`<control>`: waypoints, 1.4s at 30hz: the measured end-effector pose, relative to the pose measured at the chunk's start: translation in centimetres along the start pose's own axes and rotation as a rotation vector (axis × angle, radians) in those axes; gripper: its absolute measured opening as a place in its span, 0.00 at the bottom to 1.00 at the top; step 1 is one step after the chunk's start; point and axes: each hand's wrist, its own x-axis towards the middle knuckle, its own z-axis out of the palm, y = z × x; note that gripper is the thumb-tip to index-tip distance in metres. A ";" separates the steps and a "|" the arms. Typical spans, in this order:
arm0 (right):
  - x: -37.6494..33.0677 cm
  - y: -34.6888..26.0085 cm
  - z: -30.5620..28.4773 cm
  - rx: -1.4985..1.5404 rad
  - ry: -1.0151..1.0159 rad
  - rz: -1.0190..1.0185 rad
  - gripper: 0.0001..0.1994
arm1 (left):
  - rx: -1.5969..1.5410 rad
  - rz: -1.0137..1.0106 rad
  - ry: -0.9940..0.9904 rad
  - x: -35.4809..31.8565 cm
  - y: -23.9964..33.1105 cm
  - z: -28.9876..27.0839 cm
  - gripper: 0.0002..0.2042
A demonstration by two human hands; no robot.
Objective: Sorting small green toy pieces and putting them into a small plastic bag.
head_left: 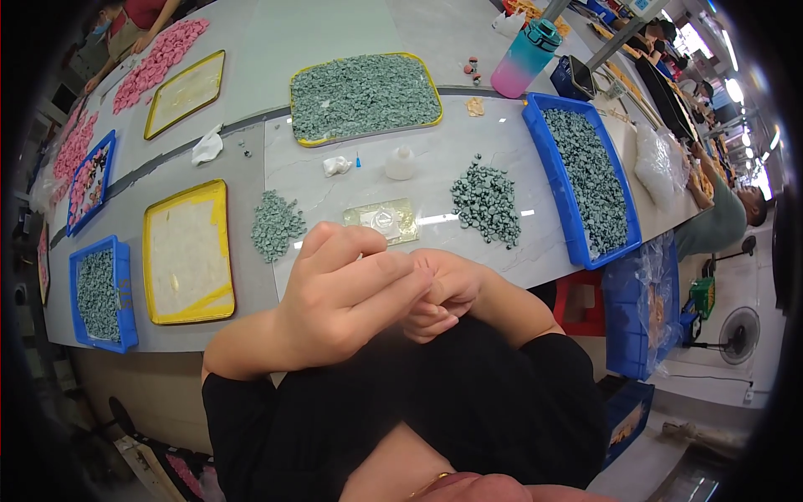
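Observation:
My left hand [339,293] and my right hand [443,293] are pressed together just in front of the table edge, close to my chest. The left fingers curl over the right hand's fingers. Any small piece between them is hidden, so I cannot tell whether something is held. On the table beyond the hands lies a small clear plastic mould plate [382,219]. A pile of pale green pieces [276,223] lies to its left and a darker green pile [487,201] to its right.
A yellow tray [186,309] with a white lining stands left. Another yellow tray full of green pieces [365,94] is at the back. Blue bins [577,243] [124,293] flank the worktop. A small white bottle [401,163], a pink-teal water bottle [525,57] and other people sit around.

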 end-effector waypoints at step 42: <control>-0.1 0.4 0.6 0.081 0.027 -0.009 0.16 | -0.753 -0.615 -0.008 -1.9 0.5 1.5 0.06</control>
